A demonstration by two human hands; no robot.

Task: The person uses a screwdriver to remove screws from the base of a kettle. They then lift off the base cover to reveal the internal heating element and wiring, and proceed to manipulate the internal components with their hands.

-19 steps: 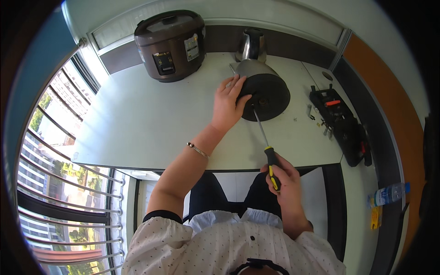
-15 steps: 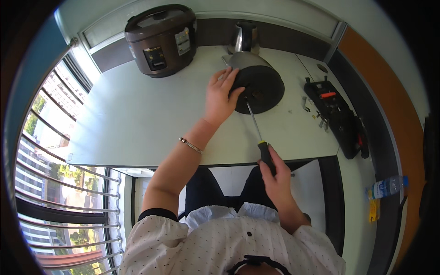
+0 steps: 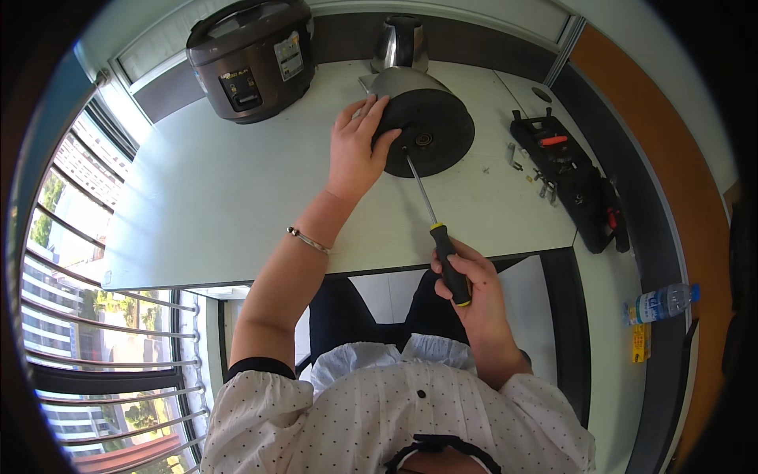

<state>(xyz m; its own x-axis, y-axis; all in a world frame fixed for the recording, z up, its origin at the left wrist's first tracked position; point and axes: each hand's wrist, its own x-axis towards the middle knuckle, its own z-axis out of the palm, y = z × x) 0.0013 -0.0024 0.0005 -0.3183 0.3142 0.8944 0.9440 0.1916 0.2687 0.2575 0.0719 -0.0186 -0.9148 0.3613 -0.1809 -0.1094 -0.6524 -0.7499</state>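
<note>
White tabletop [image 3: 221,197] fills the middle of the view, its near edge running just above the person's lap and its left edge ending beside a barred window [image 3: 87,316]. One kettle [image 3: 422,118] lies on its side toward the back of the table, its round black base turned toward the person. The left hand [image 3: 355,150] rests on the base's left rim, fingers spread over the kettle's side, steadying it rather than clenching it. The right hand [image 3: 474,292] is wrapped tight around the black-and-yellow handle of one screwdriver [image 3: 434,229], held just off the table's near edge; the shaft slants up across the tabletop and its tip meets the base near the centre. One brown rice cooker [image 3: 253,55] stands at the back left, well apart from the kettle, with a broad bare stretch of table in front of it. To the right, one black tool case [image 3: 568,178] lies open along the table's right edge, and a few small metal bits [image 3: 525,170] lie between it and the kettle. On the floor at the right lies one bottle [image 3: 659,304].
</note>
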